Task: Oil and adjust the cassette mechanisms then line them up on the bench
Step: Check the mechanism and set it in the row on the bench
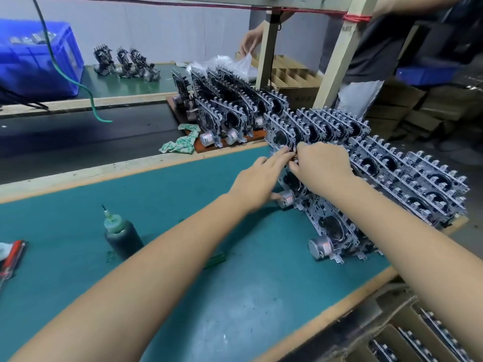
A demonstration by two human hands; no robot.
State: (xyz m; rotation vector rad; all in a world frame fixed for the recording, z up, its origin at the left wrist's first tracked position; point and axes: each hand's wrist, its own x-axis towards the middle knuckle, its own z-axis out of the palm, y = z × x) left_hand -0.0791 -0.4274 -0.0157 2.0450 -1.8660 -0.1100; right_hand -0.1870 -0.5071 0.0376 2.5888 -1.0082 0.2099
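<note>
- A blue plastic crate (36, 58) sits at upper left.
- A green cable (86, 90) trails down beside it.
- A patterned rag (183, 142) lies mid-frame.
- Cardboard boxes (295, 82) with dividers stand at upper right.
- A red-handled tool (13, 257) lies at the left edge.

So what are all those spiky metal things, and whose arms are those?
The arms belong to a person wearing a camera on their head, so you see what they see. The spiky things are cassette mechanisms, the insides of tape players, standing in rows on a green bench. Both hands work on the front one: the left hand touches it, and the right hand pinches a small part I can't make out. The dark bottle probably holds oil. Far off sits a blue crate.
</note>
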